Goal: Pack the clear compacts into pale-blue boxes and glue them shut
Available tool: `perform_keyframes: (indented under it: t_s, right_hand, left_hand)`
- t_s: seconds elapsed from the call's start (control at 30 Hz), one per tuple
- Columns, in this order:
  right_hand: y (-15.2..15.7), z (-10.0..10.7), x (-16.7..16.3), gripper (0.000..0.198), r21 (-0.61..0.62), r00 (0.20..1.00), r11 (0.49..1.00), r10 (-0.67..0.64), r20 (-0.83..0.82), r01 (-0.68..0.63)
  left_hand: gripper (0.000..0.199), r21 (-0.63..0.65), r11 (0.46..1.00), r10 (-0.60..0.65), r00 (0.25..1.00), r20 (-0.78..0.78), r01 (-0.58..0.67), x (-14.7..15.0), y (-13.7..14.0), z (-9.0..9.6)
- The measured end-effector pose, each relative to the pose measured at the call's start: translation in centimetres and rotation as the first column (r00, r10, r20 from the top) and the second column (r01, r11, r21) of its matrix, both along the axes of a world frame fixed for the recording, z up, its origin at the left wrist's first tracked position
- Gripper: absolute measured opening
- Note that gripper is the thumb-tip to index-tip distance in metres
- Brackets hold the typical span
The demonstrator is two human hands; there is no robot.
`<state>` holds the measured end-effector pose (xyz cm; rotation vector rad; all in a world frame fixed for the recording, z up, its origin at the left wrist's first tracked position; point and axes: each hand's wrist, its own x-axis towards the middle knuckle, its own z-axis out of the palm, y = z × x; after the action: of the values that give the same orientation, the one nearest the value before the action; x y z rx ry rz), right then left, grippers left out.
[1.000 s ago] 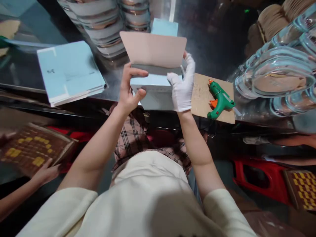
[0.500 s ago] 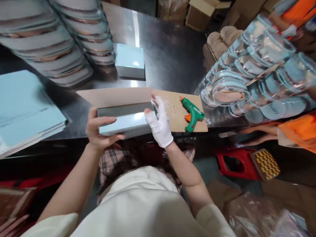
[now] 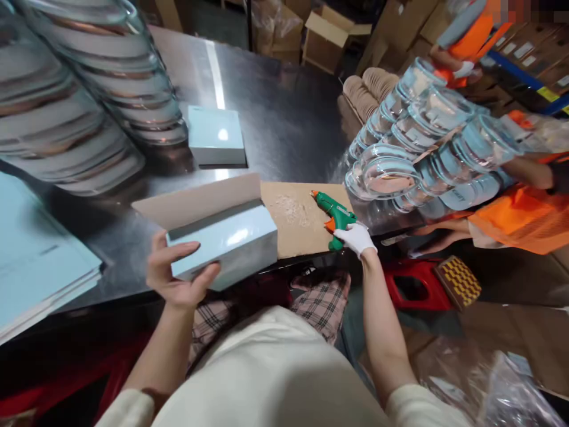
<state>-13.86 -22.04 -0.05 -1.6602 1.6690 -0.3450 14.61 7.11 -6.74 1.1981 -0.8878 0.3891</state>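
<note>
My bare left hand (image 3: 178, 273) grips the left end of a long light-blue box (image 3: 235, 252), thumb on the near side and fingers over the top. A long flap of the box stands up at the back, with a dark opening below it. My right hand (image 3: 357, 238), in a white glove, has its fingers around the handle of a green hot glue gun (image 3: 334, 209) with orange nozzle and trigger. The glue gun lies on a brown cardboard sheet (image 3: 302, 237) that carries whitish residue. The palm side of the right hand is hidden.
A light-blue box (image 3: 216, 136) stands behind on the metal table (image 3: 275, 89). Tall stacks of wrapped packages (image 3: 146, 89) and flat blue sheets (image 3: 40, 255) are at left. Clear wrapped packs (image 3: 395, 172) are piled at right, near people in orange vests. A red stool (image 3: 411, 284) stands below.
My right hand has left the box's right end and moved right to the glue gun's handle. The left hand keeps the box, now tilted with its right end nearer. The view has shifted.
</note>
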Motion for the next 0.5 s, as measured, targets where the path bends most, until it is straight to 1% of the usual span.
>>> perform_keyframes:
  t_s: [0.1, 0.17, 0.2, 0.27, 0.33, 0.37, 0.4, 0.47, 0.5]
  right_hand:
    - [-0.1, 0.0, 0.2, 0.023, 0.020, 0.980, 0.997, -0.076, 0.186, 0.073]
    - [0.9, 0.3, 0.1, 0.023, -0.003, 0.950, 0.993, -0.116, 0.291, 0.122]
    - [1.6, 0.6, 0.1, 0.025, -0.036, 0.930, 0.988, -0.131, 0.343, 0.152]
    - [3.4, 1.3, 0.2, 0.035, -0.134, 0.867, 0.966, -0.133, 0.481, 0.223]
    - [5.4, 1.7, 0.3, 0.042, -0.204, 0.775, 0.942, -0.084, 0.627, 0.267]
    - [6.3, 1.8, 0.3, 0.042, -0.207, 0.734, 0.946, -0.045, 0.678, 0.250]
    - [7.2, 1.8, 0.2, 0.038, -0.194, 0.708, 0.960, -0.007, 0.706, 0.203]
    - [8.9, 1.5, -0.2, 0.028, -0.154, 0.715, 0.986, 0.058, 0.697, 0.070]
    - [9.8, 1.2, -0.6, 0.025, -0.161, 0.734, 0.987, 0.093, 0.673, 0.023]
  left_hand:
    - [0.031, 0.076, 0.996, -0.035, 0.991, -0.128, 0.045, -2.0, 1.2, 0.5]
    - [0.033, 0.139, 0.986, -0.060, 0.966, -0.251, 0.097, -3.9, 1.4, 0.2]
    - [0.033, 0.171, 0.976, -0.078, 0.946, -0.315, 0.137, -4.9, 1.3, 0.0]
    - [0.033, 0.199, 0.957, -0.112, 0.901, -0.419, 0.212, -6.5, 0.6, -0.5]
    - [0.034, 0.206, 0.939, -0.147, 0.864, -0.482, 0.275, -7.5, -0.4, -0.8]
    - [0.034, 0.210, 0.929, -0.165, 0.849, -0.502, 0.305, -7.9, -0.9, -1.0]
    - [0.034, 0.218, 0.918, -0.181, 0.838, -0.514, 0.332, -8.2, -1.3, -1.0]
    - [0.032, 0.242, 0.899, -0.206, 0.841, -0.501, 0.365, -8.6, -1.8, -1.1]
    - [0.031, 0.260, 0.894, -0.210, 0.854, -0.475, 0.364, -8.8, -2.0, -1.1]
